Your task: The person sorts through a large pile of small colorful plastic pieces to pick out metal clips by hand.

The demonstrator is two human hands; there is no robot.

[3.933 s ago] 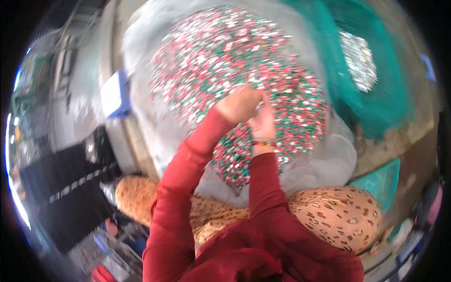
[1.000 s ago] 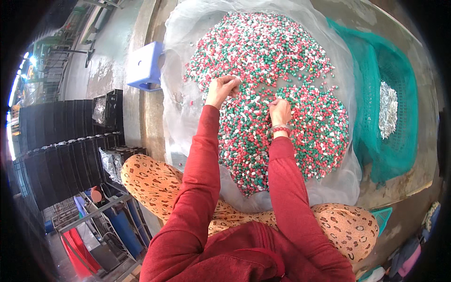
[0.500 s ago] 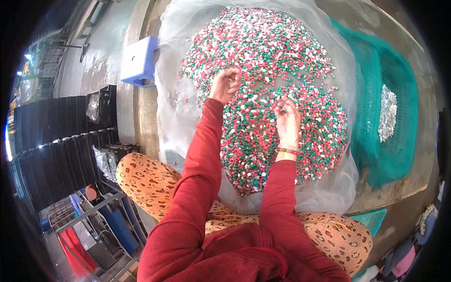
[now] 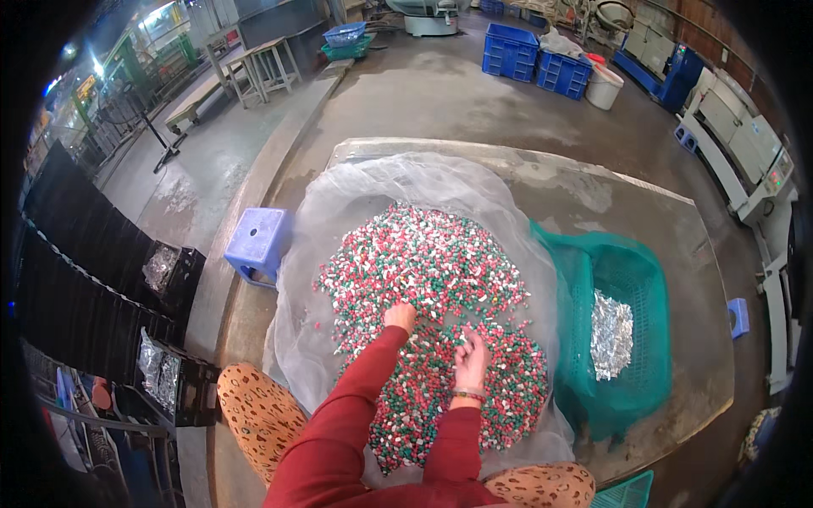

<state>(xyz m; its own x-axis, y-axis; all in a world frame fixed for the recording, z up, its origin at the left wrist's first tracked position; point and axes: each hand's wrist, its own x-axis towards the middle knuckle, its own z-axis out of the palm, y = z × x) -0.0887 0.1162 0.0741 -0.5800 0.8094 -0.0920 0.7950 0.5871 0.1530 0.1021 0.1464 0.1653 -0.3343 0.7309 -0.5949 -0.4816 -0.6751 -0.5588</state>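
Observation:
A wide heap of small red, green and white pieces [image 4: 432, 254] is spread on a translucent white mesh sheet [image 4: 309, 241] in front of me. The pieces are too small to name. My left hand [image 4: 400, 317] is low over the middle of the heap with its fingers closed; whatever they hold is hidden. To the right and a little nearer, my right hand [image 4: 472, 360] hovers above the near part of the heap, fingers curled together. Something pale shows by its fingertips, too small to make out. A beaded bracelet circles the right wrist.
On the right stands a green basket [image 4: 656, 317] draped with green net, holding shiny silver strips [image 4: 611, 334]. A bluish-purple stool [image 4: 258, 241] is at the left, near black crates [image 4: 174, 381] with silver material. Blue crates [image 4: 510, 52] and a white bucket [image 4: 604, 87] stand farther back.
My view has tilted up, bringing the far floor and machines into the picture. The left hand's fingers have turned down toward the heap. The right hand remains over the near part, curled.

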